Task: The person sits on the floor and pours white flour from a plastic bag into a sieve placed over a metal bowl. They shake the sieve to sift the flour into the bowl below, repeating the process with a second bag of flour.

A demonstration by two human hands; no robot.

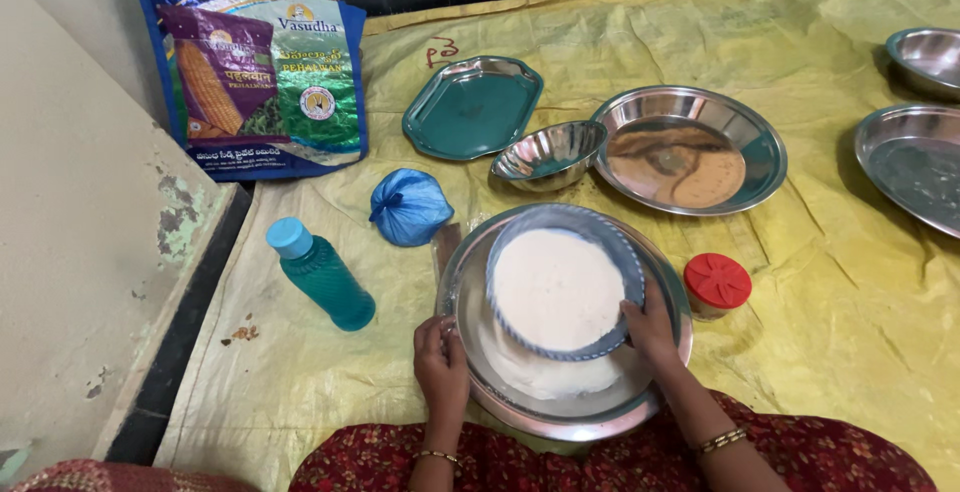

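We are sifting flour: our right hand (650,324) grips the sieve (563,280) rim, our left hand (441,364) clasps the steel plate (560,414) edge; next we judge a steady shake.

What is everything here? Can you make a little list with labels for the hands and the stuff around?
Place: yellow sheet spread on the floor
Left hand: grips the near-left rim of the big steel plate
Right hand: holds the edge of the round sieve, full of white flour
Under the sieve: a heap of white flour on the big plate
Left side: teal bottle, knotted blue bag, printed sack
Right side: red-lidded jar
Behind: green tray, small steel bowl, empty steel plate
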